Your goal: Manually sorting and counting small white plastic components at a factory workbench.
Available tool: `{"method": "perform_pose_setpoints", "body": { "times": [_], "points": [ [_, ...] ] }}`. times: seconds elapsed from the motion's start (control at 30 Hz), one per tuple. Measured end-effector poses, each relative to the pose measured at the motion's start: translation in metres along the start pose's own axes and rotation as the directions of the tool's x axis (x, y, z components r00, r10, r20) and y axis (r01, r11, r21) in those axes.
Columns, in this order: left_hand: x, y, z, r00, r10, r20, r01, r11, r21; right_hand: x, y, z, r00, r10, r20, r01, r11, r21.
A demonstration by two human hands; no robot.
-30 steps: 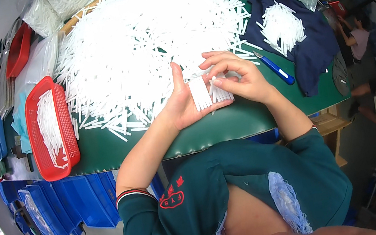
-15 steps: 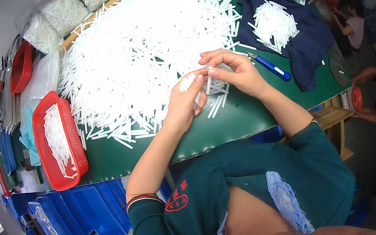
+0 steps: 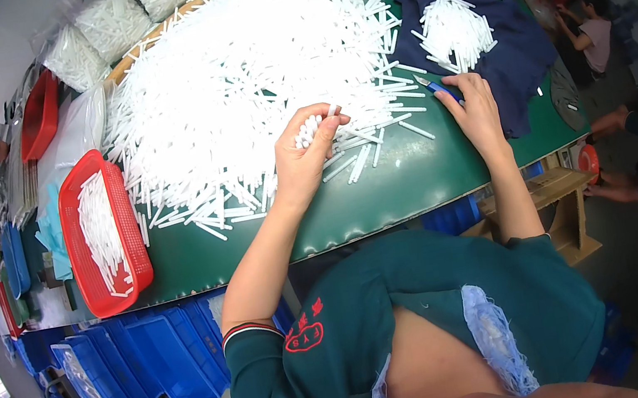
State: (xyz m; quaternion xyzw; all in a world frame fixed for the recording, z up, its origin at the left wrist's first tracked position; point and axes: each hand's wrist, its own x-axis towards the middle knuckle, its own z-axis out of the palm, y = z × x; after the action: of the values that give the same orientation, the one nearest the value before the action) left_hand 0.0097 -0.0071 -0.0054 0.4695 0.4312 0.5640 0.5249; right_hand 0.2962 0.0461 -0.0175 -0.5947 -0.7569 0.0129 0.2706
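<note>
Left hand (image 3: 303, 165) clutching white sticks (image 3: 307, 129) — right hand (image 3: 479, 115) over knife (image 3: 436, 86).

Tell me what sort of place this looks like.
Most likely a factory workshop, judging by the large heap of white sticks on the green worktable, the clear bags of similar white pieces behind it, and the blue plastic bins below the table's edge.
</note>
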Motion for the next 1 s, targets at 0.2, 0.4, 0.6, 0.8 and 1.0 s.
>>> {"method": "perform_pose_setpoints", "body": {
  "times": [0.2,0.4,0.6,0.8,1.0],
  "points": [
    [-0.004,-0.005,0.0,0.988,0.153,-0.005,-0.152,0.982,0.109,-0.001,0.005,-0.001,0.999,0.012,0.048,-0.016,0.996,0.089],
    [-0.005,-0.008,-0.002,0.969,0.246,0.006,-0.24,0.942,0.232,0.0,-0.013,-0.001,0.993,0.094,-0.068,-0.068,0.946,0.318],
    [-0.004,-0.008,-0.002,0.943,0.333,0.015,-0.32,0.895,0.312,0.008,-0.071,-0.02,0.971,-0.086,0.224,-0.137,0.568,0.812],
    [-0.005,-0.003,0.0,0.936,0.352,0.007,-0.327,0.864,0.382,0.007,-0.106,-0.004,0.944,-0.22,0.247,-0.084,0.562,0.823],
    [-0.006,0.001,0.003,0.916,0.4,0.014,-0.359,0.806,0.471,0.008,-0.127,-0.008,0.97,-0.186,0.157,0.075,0.844,0.532]
  ]
}}
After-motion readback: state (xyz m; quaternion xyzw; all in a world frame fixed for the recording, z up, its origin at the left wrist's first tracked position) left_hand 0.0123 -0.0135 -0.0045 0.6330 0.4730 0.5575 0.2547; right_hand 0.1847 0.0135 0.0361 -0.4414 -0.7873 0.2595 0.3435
